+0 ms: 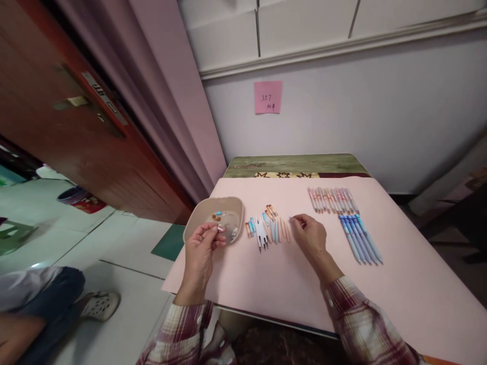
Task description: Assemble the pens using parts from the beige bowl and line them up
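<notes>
Near the front rim of a beige plastic basin (198, 213), my left hand (201, 248) pinches a small white piece (220, 229), perhaps a pen part. Small brown, blue and clear parts lie in the basin. My right hand (311, 235) is closed in a pinch over the table, a tiny bluish bit showing at its fingertips, too small to name. Between the hands lie white pen refills (261, 234) with dark tips, pale blue and peach pen barrels (282, 230), and short orange and blue printed pieces (271, 210).
On the right of the pink-covered table (274, 294) lie a row of pinkish clear pens (332, 201) and a row of blue pens (360, 239). A pink note (268, 97) is stuck on the wall. At left are a wooden door (76, 116) and a seated person's leg (49, 294).
</notes>
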